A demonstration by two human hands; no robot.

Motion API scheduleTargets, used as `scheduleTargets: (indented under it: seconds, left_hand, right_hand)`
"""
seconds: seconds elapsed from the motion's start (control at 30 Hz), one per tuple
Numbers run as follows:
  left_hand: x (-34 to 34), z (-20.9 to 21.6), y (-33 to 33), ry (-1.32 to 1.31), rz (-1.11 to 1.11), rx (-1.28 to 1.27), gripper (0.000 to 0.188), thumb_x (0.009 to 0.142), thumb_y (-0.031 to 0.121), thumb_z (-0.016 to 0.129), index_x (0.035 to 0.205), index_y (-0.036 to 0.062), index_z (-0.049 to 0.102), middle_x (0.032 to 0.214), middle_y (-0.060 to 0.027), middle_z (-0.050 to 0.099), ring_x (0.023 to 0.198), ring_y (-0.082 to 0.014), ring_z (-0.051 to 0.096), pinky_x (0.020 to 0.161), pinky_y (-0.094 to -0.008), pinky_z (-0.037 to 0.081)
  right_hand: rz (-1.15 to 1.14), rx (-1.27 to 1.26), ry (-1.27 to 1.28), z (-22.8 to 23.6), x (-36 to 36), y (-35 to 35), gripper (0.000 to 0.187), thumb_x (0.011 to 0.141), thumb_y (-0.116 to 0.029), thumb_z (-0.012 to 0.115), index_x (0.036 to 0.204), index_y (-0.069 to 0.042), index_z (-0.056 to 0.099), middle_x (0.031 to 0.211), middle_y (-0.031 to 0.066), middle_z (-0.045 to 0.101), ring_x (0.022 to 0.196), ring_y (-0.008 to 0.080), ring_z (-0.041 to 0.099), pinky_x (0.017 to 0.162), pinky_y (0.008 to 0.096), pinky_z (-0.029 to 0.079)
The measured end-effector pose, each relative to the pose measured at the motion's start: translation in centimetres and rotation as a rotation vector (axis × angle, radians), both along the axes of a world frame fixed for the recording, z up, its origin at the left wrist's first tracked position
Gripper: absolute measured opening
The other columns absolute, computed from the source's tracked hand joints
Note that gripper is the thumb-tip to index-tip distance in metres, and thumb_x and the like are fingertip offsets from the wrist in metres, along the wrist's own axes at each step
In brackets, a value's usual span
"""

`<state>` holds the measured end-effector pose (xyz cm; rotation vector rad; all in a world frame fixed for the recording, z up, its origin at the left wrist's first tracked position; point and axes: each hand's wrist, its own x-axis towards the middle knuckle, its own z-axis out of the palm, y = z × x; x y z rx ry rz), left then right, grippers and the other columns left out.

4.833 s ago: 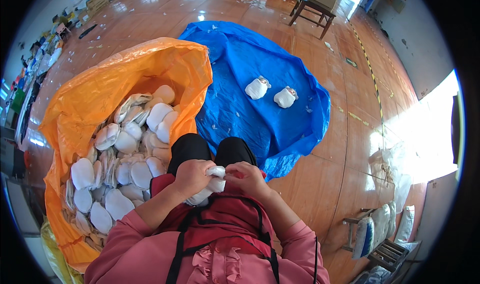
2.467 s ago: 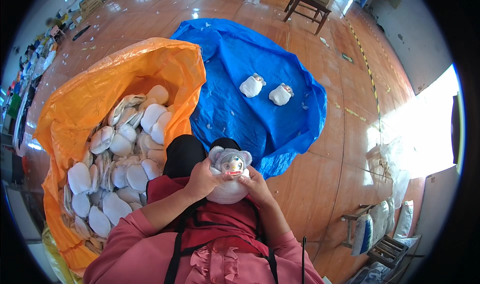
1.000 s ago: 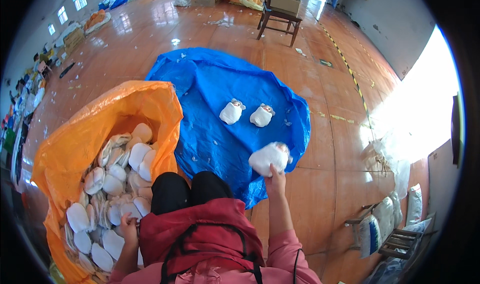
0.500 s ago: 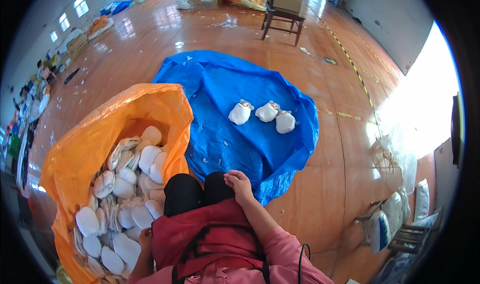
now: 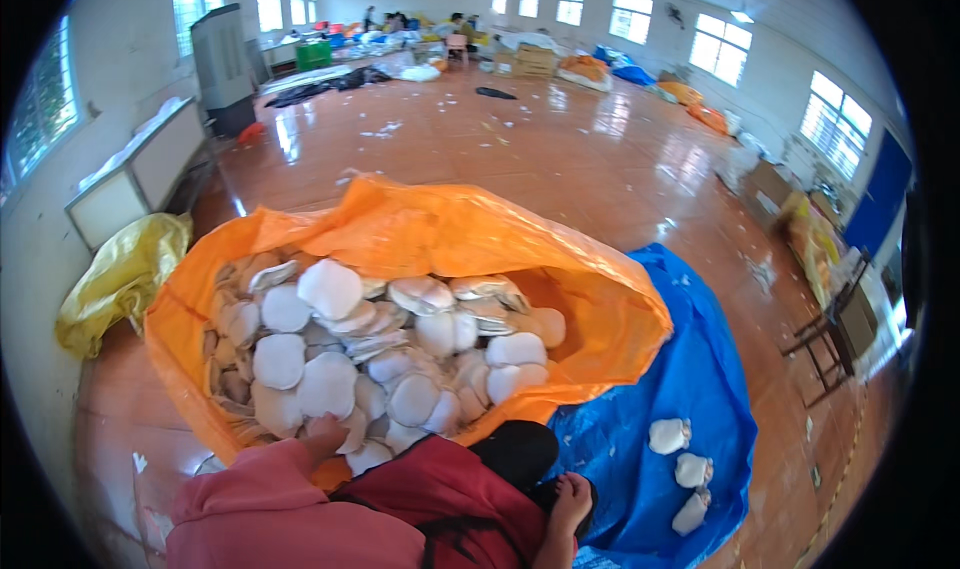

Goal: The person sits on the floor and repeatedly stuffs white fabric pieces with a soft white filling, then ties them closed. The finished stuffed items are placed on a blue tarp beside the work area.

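An orange woven plastic bag [image 5: 585,262] lies wide open before me, heaped with flat, rounded white fabric pieces [image 5: 327,384]. My left hand [image 5: 325,436] reaches over its near edge and touches the pieces; its fingers look outstretched, though their tips are partly hidden. My right hand [image 5: 572,499] is by my knee, fingers loosely curled together, and nothing shows in them. A blue plastic sheet [image 5: 700,354] spreads to the right of the bag. Three small, plump white stuffed pieces [image 5: 668,436] with crumpled tan ends lie apart from the bag on it.
A yellow plastic sack [image 5: 125,279] slumps at the left beside a white-sided bench [image 5: 135,184]. A wooden chair [image 5: 830,344] with a cardboard box stands at the right. Farther back are cardboard boxes [image 5: 535,62], colored sacks, and people at work on the tiled floor [image 5: 440,129].
My view has swung left, so the orange bag is now central and the blue sheet at the right. My left hand has moved from beside my lap onto the white pieces.
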<state>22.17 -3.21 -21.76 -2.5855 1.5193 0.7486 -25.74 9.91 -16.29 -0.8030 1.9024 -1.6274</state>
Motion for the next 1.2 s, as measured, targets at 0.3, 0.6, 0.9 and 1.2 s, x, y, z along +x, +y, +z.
scheduleTargets:
  seconds: [0.3,0.6,0.9,1.2]
  left_hand:
    - [3.4,-7.1,-1.1,-0.362,-0.056,0.173,0.056,0.085,0.037,0.073,0.128,0.0095,0.051,0.122,-0.0167,0.062,0.116,-0.0360,0.058,0.095,-0.0528,0.045]
    - [4.0,-6.1,-4.0,1.173,1.131,-0.608,0.035,0.084,0.029,0.079,0.107,0.0122,0.059,0.101,-0.0068,0.065,0.087,-0.0237,0.062,0.065,-0.0419,0.051]
    - [0.3,-2.1,-3.8,1.294,1.280,-0.499,0.034,0.083,0.023,0.080,0.110,0.0182,0.059,0.098,-0.0038,0.065,0.083,-0.0234,0.062,0.064,-0.0362,0.050]
    - [-3.0,-1.7,-3.8,1.649,1.335,-0.398,0.035,0.082,0.023,0.081,0.109,0.0169,0.059,0.097,-0.0031,0.065,0.082,-0.0206,0.059,0.062,-0.0346,0.047]
  right_hand:
    - [0.003,0.039,0.047,-0.7,-1.4,0.4,0.014,0.090,0.001,0.054,0.098,0.000,0.065,0.089,0.0075,0.068,0.073,0.0115,0.062,0.065,0.0221,0.051]
    - [-0.008,0.010,-0.006,-1.4,-1.4,0.8,0.013,0.091,0.002,0.054,0.099,-0.001,0.064,0.088,0.0069,0.068,0.072,0.0112,0.062,0.065,0.0219,0.051]
    - [-0.018,-0.005,-0.033,-1.9,-1.9,0.8,0.013,0.091,0.001,0.055,0.099,-0.001,0.065,0.089,0.0070,0.068,0.073,0.0110,0.062,0.065,0.0221,0.052]
    - [-0.026,-0.032,-0.089,-1.0,-1.3,1.0,0.013,0.091,0.001,0.055,0.100,-0.001,0.064,0.091,0.0071,0.068,0.074,0.0109,0.061,0.066,0.0221,0.051]
